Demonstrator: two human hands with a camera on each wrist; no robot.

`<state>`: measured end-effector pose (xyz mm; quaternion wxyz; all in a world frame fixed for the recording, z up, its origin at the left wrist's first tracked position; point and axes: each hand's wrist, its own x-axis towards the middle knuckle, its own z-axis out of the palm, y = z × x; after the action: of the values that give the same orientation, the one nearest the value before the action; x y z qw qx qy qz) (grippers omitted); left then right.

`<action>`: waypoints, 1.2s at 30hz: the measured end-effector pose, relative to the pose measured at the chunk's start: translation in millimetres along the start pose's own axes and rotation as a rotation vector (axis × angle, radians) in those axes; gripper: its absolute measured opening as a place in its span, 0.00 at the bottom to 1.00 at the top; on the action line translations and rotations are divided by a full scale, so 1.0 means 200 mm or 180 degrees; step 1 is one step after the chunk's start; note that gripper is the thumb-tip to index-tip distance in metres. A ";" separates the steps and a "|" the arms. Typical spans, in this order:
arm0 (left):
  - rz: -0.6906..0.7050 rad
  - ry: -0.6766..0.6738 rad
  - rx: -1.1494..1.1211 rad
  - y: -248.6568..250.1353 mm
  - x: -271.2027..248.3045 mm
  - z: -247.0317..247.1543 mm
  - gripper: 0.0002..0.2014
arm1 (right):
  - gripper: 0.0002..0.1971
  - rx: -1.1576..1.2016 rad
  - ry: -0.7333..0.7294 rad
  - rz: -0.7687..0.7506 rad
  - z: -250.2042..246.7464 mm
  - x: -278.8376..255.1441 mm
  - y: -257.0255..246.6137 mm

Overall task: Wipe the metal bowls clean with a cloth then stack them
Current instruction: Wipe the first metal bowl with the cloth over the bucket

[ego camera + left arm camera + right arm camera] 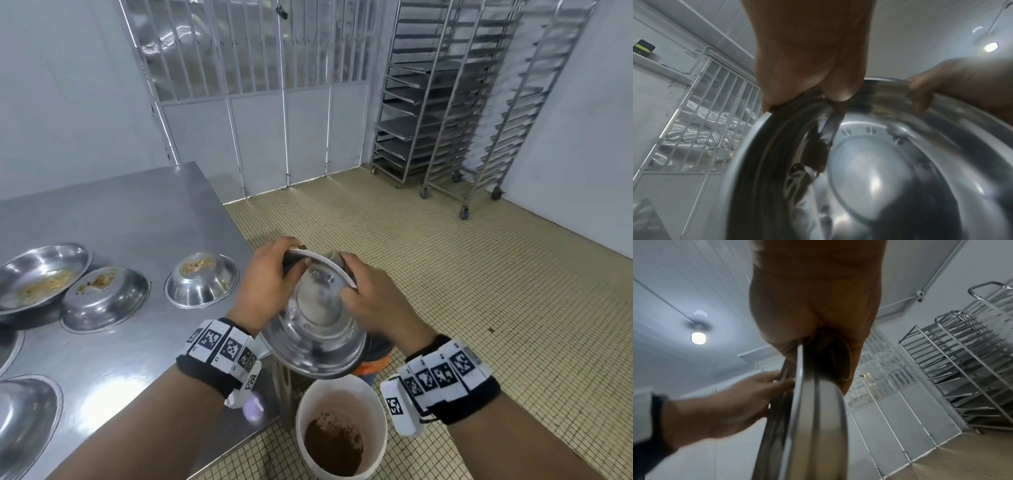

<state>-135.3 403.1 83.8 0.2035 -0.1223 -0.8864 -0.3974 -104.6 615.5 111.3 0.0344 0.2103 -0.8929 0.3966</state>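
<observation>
Both hands hold one metal bowl [315,329] tilted on edge in the air, just off the steel table's [137,219] right edge, above a white bucket [342,435] on the floor. Left hand [265,284] grips the rim, thumb curled over it. Right hand [373,301] clamps the opposite rim, cloth [334,257] barely visible under its fingers. Three dirty bowls [202,281] sit near the table's left edge.

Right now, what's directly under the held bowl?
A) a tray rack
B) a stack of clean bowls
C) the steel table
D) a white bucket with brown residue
D: in the head view the bowl, held at its rim by the left hand and right hand, hangs off the table's edge above the white bucket with brown residue inside.
</observation>
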 end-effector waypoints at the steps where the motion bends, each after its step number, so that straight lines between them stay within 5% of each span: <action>1: -0.0053 -0.0035 0.0063 0.00 0.00 0.01 0.20 | 0.17 -0.0045 0.0083 0.0010 0.03 0.00 0.02; 5: -0.0398 0.0604 0.0089 0.04 -0.05 0.00 0.29 | 0.21 -0.0053 0.0443 0.0147 0.09 0.00 0.10; 7: -0.1103 0.1097 -0.0420 0.10 -0.10 0.01 0.26 | 0.23 -0.0161 0.0626 0.0150 0.11 0.00 0.12; 10: -0.2775 0.0990 -0.2477 0.21 -0.10 0.06 0.27 | 0.27 -0.0423 0.0844 0.0094 0.14 0.00 0.12; 12: -0.3306 0.0634 -0.3658 0.25 -0.07 0.07 0.27 | 0.30 -0.0567 0.0906 -0.0106 0.18 -0.01 0.11; 15: -0.3133 0.0389 -0.4118 0.27 -0.02 0.05 0.18 | 0.30 -0.0756 0.0797 -0.0399 0.23 -0.04 0.10; 19: -0.3050 0.0297 -0.3804 0.22 0.01 0.02 0.08 | 0.26 -0.0596 0.0867 -0.0435 0.22 -0.06 0.12; 24: -0.3032 0.0246 -0.3219 0.15 0.02 -0.01 0.11 | 0.18 -0.0326 0.0947 -0.0198 0.11 -0.02 0.18; 29: -0.2209 0.0315 -0.2040 0.15 -0.03 0.05 0.11 | 0.16 -0.0315 0.1417 -0.0152 0.01 0.09 0.14; 36: -0.1690 0.0321 -0.2274 0.16 -0.09 0.09 0.08 | 0.17 -0.0762 0.1457 -0.0506 0.17 0.06 0.17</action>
<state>-111.1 437.0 86.0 0.0824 0.0665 -0.6832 -0.7225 -125.1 607.4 66.3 0.2911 0.1791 -0.8831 0.3215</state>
